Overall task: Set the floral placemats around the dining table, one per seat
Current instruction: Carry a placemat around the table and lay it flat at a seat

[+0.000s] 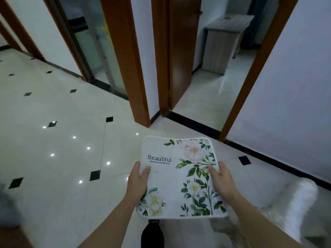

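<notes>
Both hands carry floral placemat(s) over tiled floor; no dining table in view.

Left hand (138,181) and right hand (223,181) each pinch a side edge of the floral placemat (179,178), thumbs on top, fingers underneath. It is held flat, face up, above the tiled floor (62,140), with the open wooden door (179,56) beyond its far edge. Looks light, soft and floppy with a slightly bowed far edge; side-edge grips suit it. Single mat or stack: can't tell.

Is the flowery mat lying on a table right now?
No, the flowery mat is held up over the tiled floor by the left hand and right hand, with no table in view.
</notes>
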`<action>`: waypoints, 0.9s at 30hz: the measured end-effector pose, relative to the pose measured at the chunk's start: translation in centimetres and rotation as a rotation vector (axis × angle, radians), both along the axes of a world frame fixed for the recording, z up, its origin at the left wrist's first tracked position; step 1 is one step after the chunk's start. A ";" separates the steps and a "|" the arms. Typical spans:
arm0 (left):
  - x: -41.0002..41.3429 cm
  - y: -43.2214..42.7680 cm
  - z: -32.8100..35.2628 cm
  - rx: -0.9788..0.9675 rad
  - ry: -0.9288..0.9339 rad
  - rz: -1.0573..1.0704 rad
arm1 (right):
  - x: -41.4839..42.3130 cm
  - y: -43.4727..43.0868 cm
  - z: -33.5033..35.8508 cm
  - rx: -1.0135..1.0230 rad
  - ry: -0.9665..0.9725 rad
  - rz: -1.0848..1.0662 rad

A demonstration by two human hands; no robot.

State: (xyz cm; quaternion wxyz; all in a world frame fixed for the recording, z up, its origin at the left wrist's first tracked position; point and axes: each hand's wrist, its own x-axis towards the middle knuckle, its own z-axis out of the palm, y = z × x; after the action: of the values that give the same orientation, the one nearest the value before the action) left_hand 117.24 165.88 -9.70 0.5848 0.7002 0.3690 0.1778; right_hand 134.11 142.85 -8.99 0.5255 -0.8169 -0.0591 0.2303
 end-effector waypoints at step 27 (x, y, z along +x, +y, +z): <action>46.4 6.9 3.9 -0.017 -0.073 -0.790 | 23.8 0.9 2.8 0.169 -0.102 -0.808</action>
State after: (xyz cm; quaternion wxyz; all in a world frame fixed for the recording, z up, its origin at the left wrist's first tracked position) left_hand 163.64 172.82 -5.77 0.6268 0.7765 0.0513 -0.0392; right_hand 157.90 143.76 -6.18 0.6353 -0.7387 0.2217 -0.0409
